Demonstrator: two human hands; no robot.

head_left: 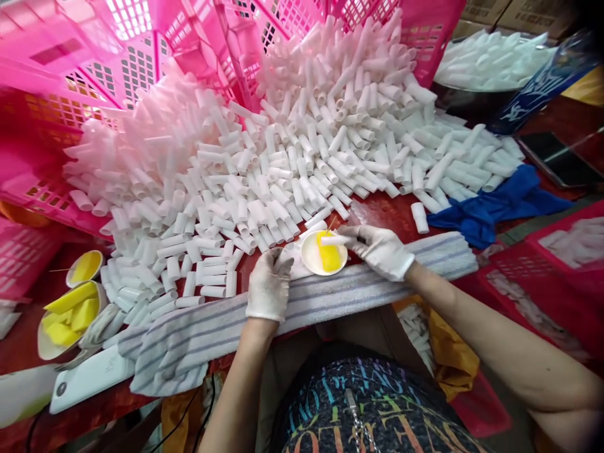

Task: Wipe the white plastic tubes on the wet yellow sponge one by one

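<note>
On the striped towel (330, 296) at the bench's near edge the left hand (268, 284) curls shut on something I cannot tell, the right hand (380, 250) pinches a white tube (336, 240) over the dish (311, 259) holding a yellow sponge (329, 254), and beyond lies the tube heap (292, 157) (seemingly most left to handle).

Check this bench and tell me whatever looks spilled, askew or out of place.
The white tubes have spilled in a loose heap from the tipped pink crates across the red table. One tube lies apart from the heap, beside the crumpled blue cloth. The striped towel hangs bunched over the edge. Nothing looks damaged.
</note>
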